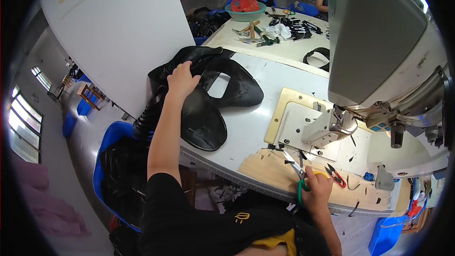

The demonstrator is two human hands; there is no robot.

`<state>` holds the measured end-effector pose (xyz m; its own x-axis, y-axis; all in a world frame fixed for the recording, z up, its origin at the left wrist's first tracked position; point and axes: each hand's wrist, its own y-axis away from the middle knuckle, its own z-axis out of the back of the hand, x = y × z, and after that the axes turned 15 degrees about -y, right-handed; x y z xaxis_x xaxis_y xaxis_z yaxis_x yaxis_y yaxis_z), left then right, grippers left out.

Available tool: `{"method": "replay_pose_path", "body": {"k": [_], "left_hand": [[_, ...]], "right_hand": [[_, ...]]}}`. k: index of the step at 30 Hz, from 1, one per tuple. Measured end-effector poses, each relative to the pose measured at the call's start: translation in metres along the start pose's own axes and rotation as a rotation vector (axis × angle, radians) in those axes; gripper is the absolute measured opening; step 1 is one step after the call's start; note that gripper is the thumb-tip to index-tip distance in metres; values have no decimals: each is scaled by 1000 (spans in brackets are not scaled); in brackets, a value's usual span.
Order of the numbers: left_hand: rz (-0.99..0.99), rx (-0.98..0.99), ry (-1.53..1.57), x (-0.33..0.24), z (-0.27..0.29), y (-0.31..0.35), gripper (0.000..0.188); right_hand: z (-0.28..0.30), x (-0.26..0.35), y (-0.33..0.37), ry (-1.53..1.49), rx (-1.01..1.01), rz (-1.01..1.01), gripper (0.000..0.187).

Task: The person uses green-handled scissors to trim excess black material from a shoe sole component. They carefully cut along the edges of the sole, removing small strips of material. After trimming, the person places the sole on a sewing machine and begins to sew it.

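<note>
My left hand (184,80) rests on a pile of black leather shoe uppers (198,117), with thumb and fingers apart. A ring is on one finger. Beside it lies another black upper (246,85) with an opening through which the white table shows. My right hand (316,190) is closed around a pair of scissors (295,165) at the table's near edge. Their blades point away to the left; a green handle loop and some yellow show around the fingers. Red-handled thread snips (337,176) lie just right of that hand.
A sewing machine (379,38) overhangs the table's right side, above its cream-framed plate (275,123). A blue bin (102,161) of black pieces stands at lower left. A white panel (113,28) rises behind the pile. Hammers (252,29) and a green basin (245,15) occupy the far table.
</note>
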<state>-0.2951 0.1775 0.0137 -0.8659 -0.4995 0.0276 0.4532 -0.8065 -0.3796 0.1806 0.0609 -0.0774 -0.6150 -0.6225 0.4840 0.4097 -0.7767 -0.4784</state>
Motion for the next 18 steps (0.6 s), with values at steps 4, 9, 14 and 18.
{"method": "replay_pose_path", "body": {"k": [4, 9, 14, 18], "left_hand": [[-24, 536, -342, -37, -19, -44, 41], [-37, 233, 839, -54, -41, -68, 28], [-167, 253, 1376, -115, 60, 4, 21], [-230, 592, 1549, -120, 113, 80, 25]], "right_hand": [[1, 2, 2, 5, -21, 17, 52], [7, 4, 0, -108, -35, 31, 57], [26, 1, -11, -273, -40, -60, 60], [51, 39, -44, -412, -76, 65, 63]]}}
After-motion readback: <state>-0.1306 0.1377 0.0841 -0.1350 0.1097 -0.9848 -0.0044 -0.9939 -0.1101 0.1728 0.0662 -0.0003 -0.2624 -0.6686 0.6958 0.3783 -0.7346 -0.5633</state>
